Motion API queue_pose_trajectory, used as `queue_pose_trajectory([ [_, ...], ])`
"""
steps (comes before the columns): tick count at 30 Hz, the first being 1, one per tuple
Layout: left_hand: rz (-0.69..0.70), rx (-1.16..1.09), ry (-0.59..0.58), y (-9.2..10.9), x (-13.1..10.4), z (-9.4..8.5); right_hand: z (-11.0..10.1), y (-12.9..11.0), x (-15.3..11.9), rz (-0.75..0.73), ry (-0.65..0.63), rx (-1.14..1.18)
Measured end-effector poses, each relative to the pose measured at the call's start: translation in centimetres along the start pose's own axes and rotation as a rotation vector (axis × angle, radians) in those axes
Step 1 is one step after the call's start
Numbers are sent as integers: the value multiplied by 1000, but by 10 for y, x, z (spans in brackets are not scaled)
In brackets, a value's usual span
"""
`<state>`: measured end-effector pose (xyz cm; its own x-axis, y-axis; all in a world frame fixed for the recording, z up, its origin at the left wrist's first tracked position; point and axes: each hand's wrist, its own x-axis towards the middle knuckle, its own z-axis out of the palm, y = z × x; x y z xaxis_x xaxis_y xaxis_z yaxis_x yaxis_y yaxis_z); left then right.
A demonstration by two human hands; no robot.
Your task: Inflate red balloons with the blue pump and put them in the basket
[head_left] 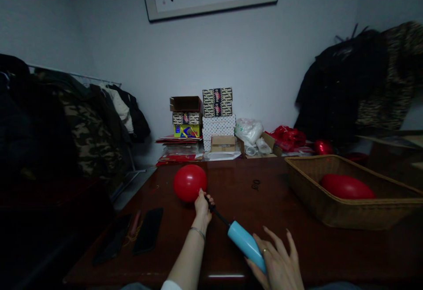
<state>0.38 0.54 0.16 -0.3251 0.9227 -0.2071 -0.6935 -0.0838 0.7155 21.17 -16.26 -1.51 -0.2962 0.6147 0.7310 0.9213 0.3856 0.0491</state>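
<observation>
A round, inflated red balloon (190, 183) is at the far left part of the table, just beyond my left hand (202, 205). The fingers of that hand are closed round the balloon's neck and the black end of a hand pump, hiding where the two meet. From there a black rod runs down and right into the pump's light blue barrel (246, 243). My right hand (279, 257) has the lower end of the barrel between thumb and palm, its other fingers spread out.
On the right, a wicker basket (330, 208) holds another red balloon (346, 186). Two dark flat objects, one a phone-like slab (148, 230), lie at left on the brown table (231, 177). Small dark loops (255, 184) lie near the middle. Stacked boxes (218, 124) stand behind.
</observation>
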Motion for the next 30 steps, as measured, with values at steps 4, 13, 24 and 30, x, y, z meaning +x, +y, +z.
queue_pose_trajectory([
  [4,-14,8,-15,-10,-9,6,6,-15,21,117,-44,60],
  [13,-54,27,6,-21,-14,14,18,-30,44,224,-46,95],
  [24,16,32,-21,4,10,15,6,-8,15,98,-84,70],
  [30,34,6,3,19,19,17,-5,12,-8,9,-21,1],
])
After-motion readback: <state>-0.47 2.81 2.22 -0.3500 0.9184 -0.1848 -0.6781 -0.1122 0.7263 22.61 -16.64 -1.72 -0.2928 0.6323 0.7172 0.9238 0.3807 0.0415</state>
